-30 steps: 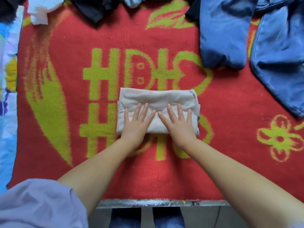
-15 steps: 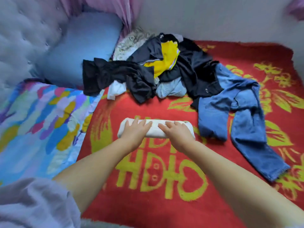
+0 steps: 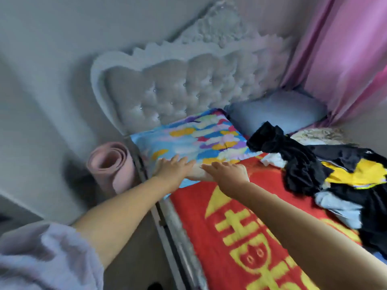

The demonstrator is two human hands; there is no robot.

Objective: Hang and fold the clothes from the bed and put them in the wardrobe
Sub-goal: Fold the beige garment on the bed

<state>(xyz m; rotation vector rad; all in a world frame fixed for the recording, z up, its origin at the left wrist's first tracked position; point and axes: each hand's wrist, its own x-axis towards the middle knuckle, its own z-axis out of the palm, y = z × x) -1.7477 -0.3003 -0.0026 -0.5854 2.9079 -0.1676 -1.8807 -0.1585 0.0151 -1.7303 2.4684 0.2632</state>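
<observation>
Fingers of left hand (image 3: 173, 167) and right hand (image 3: 227, 171) lie straight, flat on the folded beige garment (image 3: 198, 175) at the bed's near corner, beside the patterned pillow (image 3: 188, 141). Risk: a sideways push unrolls it or slides it over the bed edge (image 3: 167, 222).

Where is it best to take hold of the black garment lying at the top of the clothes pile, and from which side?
Probably the bunched end of the black garment, which rises free near the blue pillow. Come from above on the headboard side; its other end is tangled in the pile.
</observation>
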